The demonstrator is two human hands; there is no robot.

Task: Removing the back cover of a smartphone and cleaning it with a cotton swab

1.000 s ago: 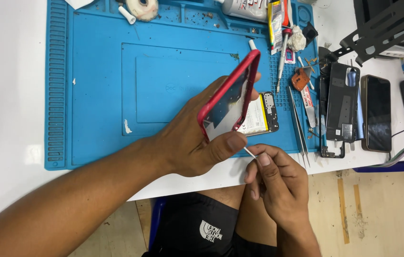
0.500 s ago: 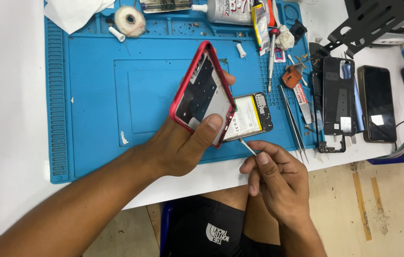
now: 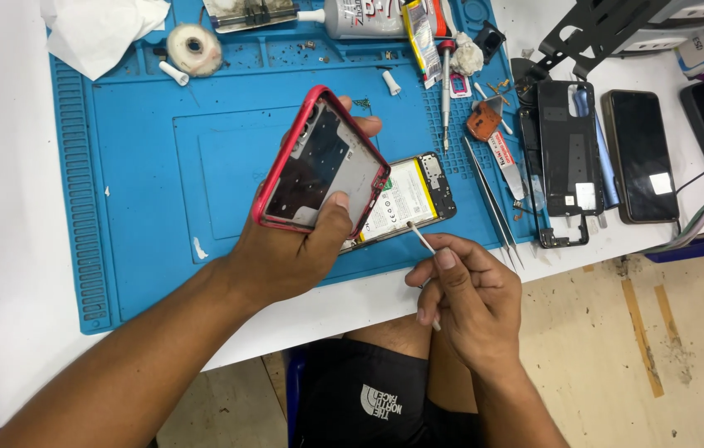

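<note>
Since half a second ago the left hand has tilted the red-rimmed plastic phone back cover, gripped mid-frame, flatter, baring its inside. The right hand, below the opened phone with the white battery, stays closed around a thin white stick over the blue silicone mat.

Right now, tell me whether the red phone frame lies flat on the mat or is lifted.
Lifted and tilted. The left hand holds the red phone frame above the blue mat, thumb on its near edge, inner side facing the camera.

Opened phone half hidden behind red frame.
</note>
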